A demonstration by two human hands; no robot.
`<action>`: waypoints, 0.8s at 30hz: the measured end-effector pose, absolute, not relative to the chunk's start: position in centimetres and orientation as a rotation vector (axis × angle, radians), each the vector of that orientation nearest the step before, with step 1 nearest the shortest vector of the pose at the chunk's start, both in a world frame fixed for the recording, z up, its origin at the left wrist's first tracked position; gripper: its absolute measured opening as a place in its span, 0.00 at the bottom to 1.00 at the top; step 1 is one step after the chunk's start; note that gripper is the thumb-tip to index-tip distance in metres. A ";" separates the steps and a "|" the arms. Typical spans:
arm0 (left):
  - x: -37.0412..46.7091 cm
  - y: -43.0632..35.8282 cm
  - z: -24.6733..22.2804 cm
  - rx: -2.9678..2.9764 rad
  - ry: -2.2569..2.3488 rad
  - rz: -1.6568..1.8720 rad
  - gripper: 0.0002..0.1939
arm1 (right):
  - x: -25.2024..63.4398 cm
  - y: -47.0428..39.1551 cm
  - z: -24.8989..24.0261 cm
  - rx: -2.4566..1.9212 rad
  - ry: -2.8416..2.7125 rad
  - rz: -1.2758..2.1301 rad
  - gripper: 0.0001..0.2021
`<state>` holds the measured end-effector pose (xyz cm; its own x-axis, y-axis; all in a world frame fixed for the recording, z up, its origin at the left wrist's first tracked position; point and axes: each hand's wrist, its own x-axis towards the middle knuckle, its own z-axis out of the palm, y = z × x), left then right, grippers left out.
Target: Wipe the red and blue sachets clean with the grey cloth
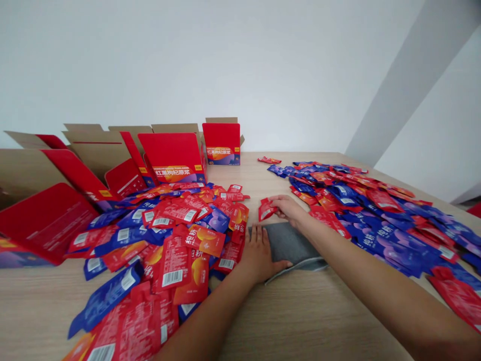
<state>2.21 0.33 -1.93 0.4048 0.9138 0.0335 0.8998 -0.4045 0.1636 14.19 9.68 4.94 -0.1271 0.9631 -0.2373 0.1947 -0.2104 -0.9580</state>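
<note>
My left hand (259, 255) lies flat with fingers stretched out on a grey cloth (287, 243) at the middle of the table. Just beyond the cloth, my right hand (287, 206) pinches a small red sachet (266, 209) by its edge, its barcode label showing. To the left of my left hand spreads a heap of red and blue sachets (173, 260), many with white barcodes. Past my right forearm lies a second heap of red and blue sachets (383, 230).
Several open red cardboard boxes (171, 155) stand along the left and back, flaps up. One red box (222, 143) stands apart near the wall. A lone red sachet (269, 160) lies at the back of the wooden table (300, 321).
</note>
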 end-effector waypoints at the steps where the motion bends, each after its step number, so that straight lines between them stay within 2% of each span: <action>1: 2.2 0.4 -2.0 2.534 1.645 0.179 0.58 | 13.2 9.9 5.9 -1.383 -1.350 1.393 0.12; 4: 2.2 0.5 -2.2 2.553 1.642 0.203 0.58 | 10.5 10.0 8.2 -0.933 -1.494 1.356 0.25; 6: 2.1 0.5 -2.4 2.557 1.647 0.206 0.58 | 10.2 10.0 8.7 -0.929 -1.682 1.209 0.29; 9: 2.1 0.5 -2.5 2.558 1.661 0.193 0.58 | 13.3 9.7 7.3 -1.304 -1.974 0.680 0.30; 12: 2.1 0.5 -2.5 2.564 1.645 0.190 0.59 | 19.0 8.6 4.4 -1.843 -2.220 0.099 0.26; 14: 2.1 0.5 -2.4 2.562 1.635 0.187 0.58 | 22.5 7.5 2.8 -2.199 -2.220 -0.113 0.27; 17: 2.1 0.6 -2.2 2.553 1.637 0.165 0.57 | 25.7 5.9 1.5 -2.387 -2.221 -0.200 0.26; 24: 2.1 0.6 -2.0 2.532 1.643 0.144 0.57 | 27.8 6.0 2.4 -2.405 -2.190 -0.142 0.25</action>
<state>2.08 0.56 -1.99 0.4064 0.9136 0.0145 0.9022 -0.4037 0.1516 27.79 6.04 2.42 0.0942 0.9955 -0.0122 0.9856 -0.0915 0.1424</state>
